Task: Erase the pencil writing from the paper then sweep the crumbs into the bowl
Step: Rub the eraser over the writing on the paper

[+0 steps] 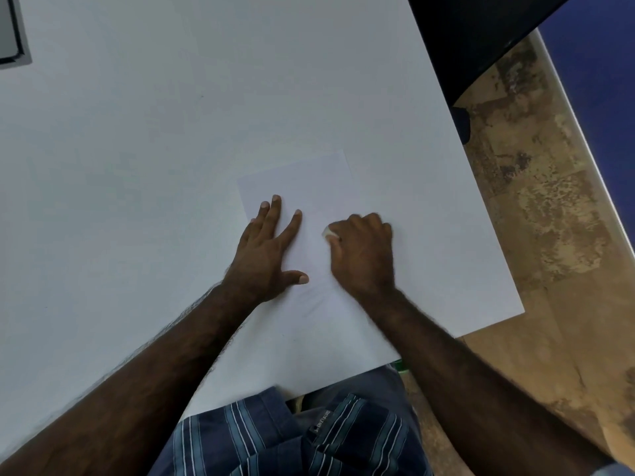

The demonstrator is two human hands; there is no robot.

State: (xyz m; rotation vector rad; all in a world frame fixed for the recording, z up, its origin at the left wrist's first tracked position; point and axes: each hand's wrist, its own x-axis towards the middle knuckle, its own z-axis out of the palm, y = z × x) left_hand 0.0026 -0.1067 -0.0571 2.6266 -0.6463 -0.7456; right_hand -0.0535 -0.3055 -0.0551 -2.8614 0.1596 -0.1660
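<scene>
Right hand (360, 252) curled round a small white eraser (327, 232), only a corner of it showing past the thumb, pressed to the paper (309, 180) near mid-sheet. Left hand (266, 249) flat, fingers straight and spread, palm down on the sheet's left part, pinning it; little finger seems to reach over the left edge onto the bench (137, 149). Paper white on a white bench, edges faint; its near part hidden under the hands and forearms. No pencil marks readable from this view, too pale or already gone, cannot tell. No crumbs visible either. Bowl not in view; dark-framed object (12, 32) at far left corner of the bench, nature unclear. Judgement: erasing step in hand, sweeping not begun. Risks from here: the sheet is held on one side only, so a hard stroke toward the free right side could buckle or crease it, or tear it if the eraser drags. Strokes toward the near edge could flick crumbs off the bench onto the lap, since the sheet lies near that edge. White crumbs on white will be hard to spot, so some may be left behind at the sweep. With no bowl near, crumbs may scatter while being carried or pushed to it.
</scene>
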